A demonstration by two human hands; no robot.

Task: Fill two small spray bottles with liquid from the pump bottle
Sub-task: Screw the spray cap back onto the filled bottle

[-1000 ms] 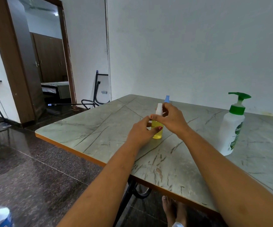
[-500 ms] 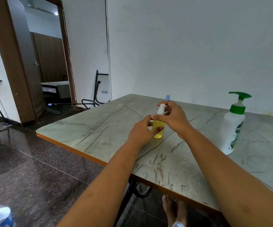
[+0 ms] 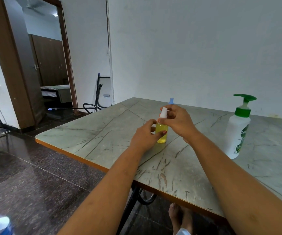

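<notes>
On the worktop (image 3: 103, 133) we see a small spray bottle (image 3: 161, 133) with yellow liquid standing upright; left hand (image 3: 145, 137) closed around its body, right hand (image 3: 177, 121) pinching its white spray top (image 3: 163, 112). Pump bottle (image 3: 237, 131) stands well apart to the right.

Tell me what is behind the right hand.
Behind the right hand, only a pale blue top shows above the fingers, standing on the table. Whatever is below that top is covered by the hand.
</notes>
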